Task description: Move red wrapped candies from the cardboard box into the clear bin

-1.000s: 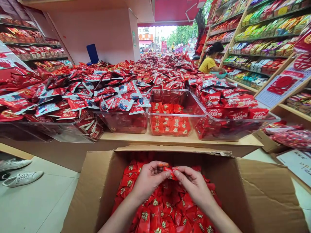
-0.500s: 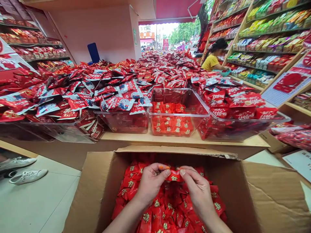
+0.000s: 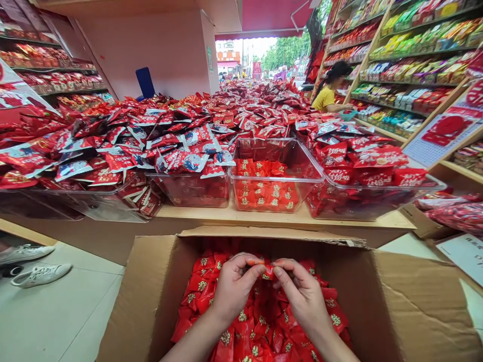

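My left hand [image 3: 236, 289] and my right hand [image 3: 302, 296] meet above an open cardboard box [image 3: 415, 301], pinching a small red packet [image 3: 268, 272] between their fingertips. Most of that packet is hidden by my fingers. Below my hands, the box holds a heap of similar red packets [image 3: 260, 322] with gold characters. Something orange shows on a fingertip of my left hand, though I cannot tell what it is.
Beyond the box, a wooden counter [image 3: 226, 213] carries clear plastic bins [image 3: 275, 151] and piled red snack bags [image 3: 113, 136]. Stocked shelves [image 3: 411, 65] line the right, where a person in a yellow shirt [image 3: 324, 99] stands. White sneakers [image 3: 41, 275] lie on the tiled floor.
My hands have drawn closer together, and more of the red packet is now covered by my fingers. The view has shifted slightly.
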The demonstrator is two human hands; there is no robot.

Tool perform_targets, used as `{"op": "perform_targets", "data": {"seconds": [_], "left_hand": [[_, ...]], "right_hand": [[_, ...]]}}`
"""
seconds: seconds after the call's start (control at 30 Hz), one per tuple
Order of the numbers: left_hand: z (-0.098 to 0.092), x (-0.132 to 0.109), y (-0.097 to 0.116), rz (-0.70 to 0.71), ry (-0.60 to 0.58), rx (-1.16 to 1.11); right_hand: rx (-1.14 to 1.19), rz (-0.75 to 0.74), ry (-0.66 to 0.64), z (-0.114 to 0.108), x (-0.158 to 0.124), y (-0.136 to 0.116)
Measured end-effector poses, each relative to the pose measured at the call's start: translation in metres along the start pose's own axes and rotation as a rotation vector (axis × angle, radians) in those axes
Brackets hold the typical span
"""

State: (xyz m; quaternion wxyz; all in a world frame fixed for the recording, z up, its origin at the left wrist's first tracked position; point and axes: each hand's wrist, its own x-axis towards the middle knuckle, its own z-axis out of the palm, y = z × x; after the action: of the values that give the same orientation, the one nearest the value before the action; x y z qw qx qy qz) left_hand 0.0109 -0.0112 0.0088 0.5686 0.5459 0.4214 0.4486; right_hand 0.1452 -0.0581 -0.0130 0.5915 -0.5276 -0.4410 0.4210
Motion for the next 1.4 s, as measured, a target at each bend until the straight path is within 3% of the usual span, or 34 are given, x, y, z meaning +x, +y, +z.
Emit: {"op": "perform_targets", "data": {"seconds": [0.23, 0.37, 0.43, 0.53, 0.6, 0.67, 0.77, 0.87, 1.07, 1.3, 1.4], "left_hand": [[0.004, 0.0, -0.008, -0.012, 0.047, -0.065], [0.006, -0.001, -0.008, -0.068, 0.048, -0.119], [0.006, 0.0, -0.007, -0.117, 0.029, -0.144], [0.006, -0.001, -0.004, -0.264, -0.017, -0.238], [0.005, -0.001, -0.003, -0.333, -0.032, -0.291], [0.005, -0.002, -0.003, -0.318, -0.023, -0.299], [0.006, -0.004, -0.001, -0.211, -0.029, -0.28], [0.007, -0.004, 0.001, -0.17, -0.052, -0.298], [0.008, -0.003, 0.003, -0.368, 0.023, -0.443], [0.01, -0.004, -0.003, -0.367, 0.079, -0.491], [0.009, -0.004, 0.0, -0.35, 0.08, -0.456]], "right_hand": [[0.283, 0.149, 0.071, 0.009, -0.001, -0.005], [0.282, 0.179, 0.069, 0.005, 0.001, -0.001], [0.152, 0.083, 0.061, 0.0, 0.001, 0.0], [-0.133, -0.217, -0.021, -0.005, 0.0, -0.002], [-0.219, -0.294, -0.076, -0.004, -0.001, -0.003], [-0.145, -0.182, -0.033, 0.0, -0.002, -0.005], [0.139, 0.118, 0.101, 0.006, -0.003, -0.004], [0.313, 0.295, 0.053, 0.006, -0.001, -0.003], [0.397, 0.363, 0.081, 0.0, 0.0, -0.004], [0.577, 0.356, 0.042, 0.007, -0.003, -0.002], [0.464, 0.268, 0.064, 0.008, -0.002, -0.005]]}}
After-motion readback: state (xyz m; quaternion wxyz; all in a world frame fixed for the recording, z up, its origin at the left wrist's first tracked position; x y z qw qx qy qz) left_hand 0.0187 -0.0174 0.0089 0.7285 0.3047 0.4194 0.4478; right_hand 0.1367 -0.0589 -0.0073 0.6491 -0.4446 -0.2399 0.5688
